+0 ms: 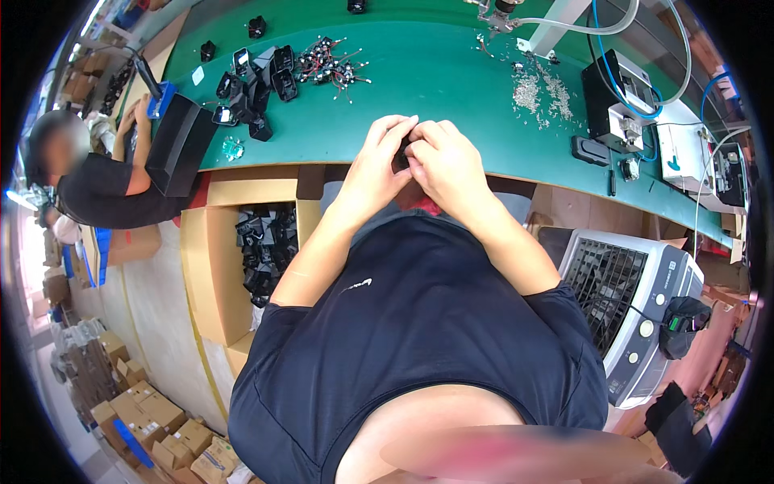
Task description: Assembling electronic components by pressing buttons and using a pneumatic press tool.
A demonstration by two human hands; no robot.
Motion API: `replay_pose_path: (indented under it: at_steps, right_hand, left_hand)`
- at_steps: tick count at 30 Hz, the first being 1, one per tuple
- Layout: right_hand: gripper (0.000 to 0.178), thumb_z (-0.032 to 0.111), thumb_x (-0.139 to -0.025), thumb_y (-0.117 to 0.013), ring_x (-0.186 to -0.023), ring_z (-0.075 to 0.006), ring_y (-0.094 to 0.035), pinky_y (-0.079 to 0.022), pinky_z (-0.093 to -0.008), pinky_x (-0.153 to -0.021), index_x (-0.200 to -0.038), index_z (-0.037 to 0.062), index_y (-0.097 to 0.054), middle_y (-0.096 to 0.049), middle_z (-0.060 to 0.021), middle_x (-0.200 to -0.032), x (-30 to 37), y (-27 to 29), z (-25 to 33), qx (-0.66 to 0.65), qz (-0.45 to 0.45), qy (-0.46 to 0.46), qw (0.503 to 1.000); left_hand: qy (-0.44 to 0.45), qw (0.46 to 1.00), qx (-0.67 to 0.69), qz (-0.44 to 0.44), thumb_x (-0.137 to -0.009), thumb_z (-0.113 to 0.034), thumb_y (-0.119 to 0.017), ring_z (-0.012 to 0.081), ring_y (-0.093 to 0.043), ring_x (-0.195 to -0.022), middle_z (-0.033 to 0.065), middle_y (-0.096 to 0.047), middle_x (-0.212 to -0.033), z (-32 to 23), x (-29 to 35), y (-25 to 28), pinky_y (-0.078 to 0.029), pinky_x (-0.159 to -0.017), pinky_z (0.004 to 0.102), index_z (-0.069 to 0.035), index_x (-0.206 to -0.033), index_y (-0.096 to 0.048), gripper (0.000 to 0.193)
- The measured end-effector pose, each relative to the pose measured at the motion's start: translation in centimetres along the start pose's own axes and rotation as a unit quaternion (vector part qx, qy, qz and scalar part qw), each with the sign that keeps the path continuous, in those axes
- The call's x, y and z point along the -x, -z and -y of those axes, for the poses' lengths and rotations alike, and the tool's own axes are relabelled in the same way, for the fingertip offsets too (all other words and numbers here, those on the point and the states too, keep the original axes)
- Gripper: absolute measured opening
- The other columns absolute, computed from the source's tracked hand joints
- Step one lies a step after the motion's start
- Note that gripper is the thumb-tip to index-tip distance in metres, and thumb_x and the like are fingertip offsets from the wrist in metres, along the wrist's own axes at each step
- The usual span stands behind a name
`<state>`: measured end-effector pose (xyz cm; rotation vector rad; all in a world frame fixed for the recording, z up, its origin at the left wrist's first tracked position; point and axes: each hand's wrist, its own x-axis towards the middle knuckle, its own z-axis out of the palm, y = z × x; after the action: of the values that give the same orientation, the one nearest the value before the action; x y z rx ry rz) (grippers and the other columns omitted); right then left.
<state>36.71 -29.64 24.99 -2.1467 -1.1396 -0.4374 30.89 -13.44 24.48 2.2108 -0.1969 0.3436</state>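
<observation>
A small black part point(401, 155) is pinched between the curled fingers of the left hand point(379, 161) and right hand point(443, 165), pressed together above the green bench point(451, 81).
</observation>
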Motion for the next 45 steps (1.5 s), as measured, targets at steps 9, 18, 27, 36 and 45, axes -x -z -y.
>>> replay_pose_path:
  at_steps: [9, 18, 27, 36, 45]
  right_hand:
    - [0.013, 0.008, -0.076, -0.075, -0.090, -0.0279, -0.060, -0.052, -0.0418, -0.078, -0.087, 0.0065, -0.068, -0.059, -0.0069, -0.096, 0.3, -0.7, 0.6, 0.000, -0.018, -0.063, 0.998]
    - [0.012, 0.011, -0.077, -0.077, -0.090, -0.0283, -0.059, -0.050, -0.0418, -0.077, -0.085, 0.0085, -0.069, -0.057, -0.0065, -0.095, 0.2, -0.3, 0.0, 0.013, -0.026, -0.085, 0.996]
    - [0.020, 0.009, -0.082, -0.076, -0.096, -0.0309, -0.060, -0.051, -0.0439, -0.083, -0.101, 0.0064, -0.069, -0.059, -0.0099, -0.099, -0.6, 3.8, -2.1, 0.046, -0.010, -0.109, 0.993]
    - [0.049, 0.041, -0.106, -0.058, -0.097, -0.0148, -0.061, -0.048, -0.0281, -0.085, -0.132, -0.0003, -0.056, -0.066, -0.0108, -0.111, -17.8, 11.8, -9.5, -0.103, -0.340, -0.179, 0.917]
    - [0.054, 0.061, -0.105, -0.047, -0.063, -0.0110, -0.056, -0.048, -0.0254, -0.059, -0.097, 0.0091, -0.058, -0.058, -0.0016, -0.074, -20.1, 12.2, -1.1, -0.416, -0.377, -0.210, 0.800]
  left_hand:
    - [-0.011, 1.000, -0.017, -0.001, -0.071, 0.005, -0.080, 0.0358, -0.061, -0.121, 0.0155, -0.056, -0.136, 0.5, 0.0, 0.0, -0.056, -0.096, 0.0407, -0.006, -0.143, -0.055, 0.077]
    - [-0.156, 0.983, -0.070, -0.061, -0.061, 0.000, -0.086, 0.0358, -0.063, -0.113, 0.0146, -0.066, -0.124, 2.0, -2.3, -0.2, -0.053, -0.096, 0.0432, -0.005, -0.133, -0.061, 0.076]
    - [-0.094, 0.995, 0.041, 0.018, -0.065, -0.011, -0.092, 0.0344, -0.057, -0.127, 0.0155, -0.061, -0.134, 4.2, -5.9, -2.9, -0.047, -0.109, 0.0423, -0.004, -0.139, -0.057, 0.082]
    - [-0.079, 0.997, 0.009, 0.010, -0.069, -0.035, -0.094, 0.0329, -0.058, -0.126, 0.0126, -0.061, -0.134, 7.6, -9.1, -5.3, -0.039, -0.110, 0.0446, -0.006, -0.138, -0.056, 0.083]
    - [-0.057, 0.998, -0.025, 0.015, -0.068, -0.042, -0.094, 0.0290, -0.060, -0.124, 0.0106, -0.066, -0.129, 7.7, -8.7, -5.2, -0.037, -0.107, 0.0438, -0.008, -0.134, -0.062, 0.081]
